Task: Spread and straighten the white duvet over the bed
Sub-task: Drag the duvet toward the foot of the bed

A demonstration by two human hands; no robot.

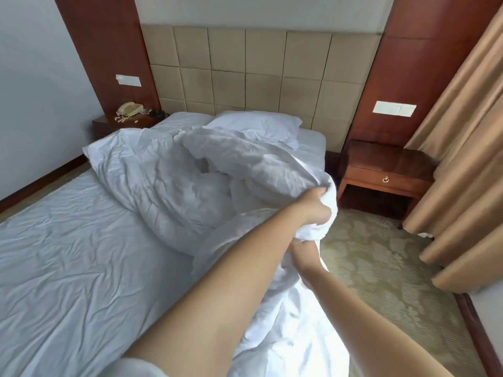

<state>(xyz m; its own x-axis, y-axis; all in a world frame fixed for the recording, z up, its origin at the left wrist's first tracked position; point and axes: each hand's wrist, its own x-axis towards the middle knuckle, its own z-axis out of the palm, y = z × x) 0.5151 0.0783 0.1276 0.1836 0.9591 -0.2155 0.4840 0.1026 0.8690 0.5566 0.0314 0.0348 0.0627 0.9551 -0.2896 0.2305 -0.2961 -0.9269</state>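
Near: both bare forearms reach fwd over the bed's right edge. Right hand (pixel 303 255) is lower, fingers curled into a fold of the crumpled white duvet (pixel 190 170), partly hidden by fabric. Left hand (pixel 317 206) is just above and farther, fist closed round a bunched duvet edge, lifted off the bed. Duvet fabric drapes down from both hands over the near-right bed edge.

Mid: rest of duvet is heaped in a rumpled mound across the far-right half of the white-sheeted bed (pixel 68 254); near-left sheet is bare, wrinkled. Patterned green-beige carpet (pixel 381 268) right of bed.

Far: white pillow (pixel 258 125) at the head, touching the duvet heap. Beige padded tile headboard (pixel 253 69) behind. Dark wood nightstand w/ drawer (pixel 383 172) far right, tan curtains (pixel 462 159) beside it. Far left: second wood tabletop (pixel 141 123) w/ cream corded phone (pixel 130 108) and small bits, too small to ID.
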